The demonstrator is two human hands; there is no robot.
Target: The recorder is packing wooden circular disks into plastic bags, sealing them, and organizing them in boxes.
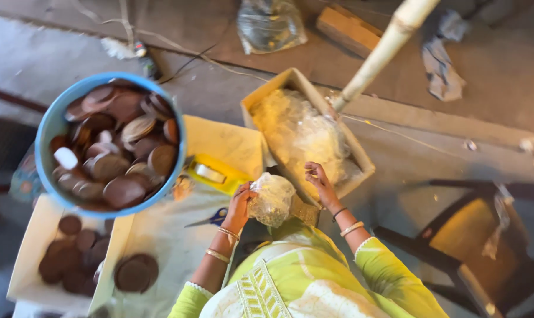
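Note:
My left hand (239, 207) grips a crumpled clear plastic bag (271, 199) held in front of my green-sleeved body. My right hand (322, 184) hovers just right of the bag, fingers curled and apart, above the near edge of a cardboard box (361, 154) filled with more clear plastic bags (299, 129). Whether the right fingers pinch a bit of plastic is unclear. Bangles circle both wrists. A small brown square piece (305, 210) sits under the bag.
A blue tub (48, 131) of brown round discs stands at left. A white tray (28, 259) holds more discs. Blue-handled scissors (211, 218) and a yellow tape dispenser (214, 174) lie on the cloth. A bamboo pole (380, 52) leans at top; a chair (473, 235) stands at right.

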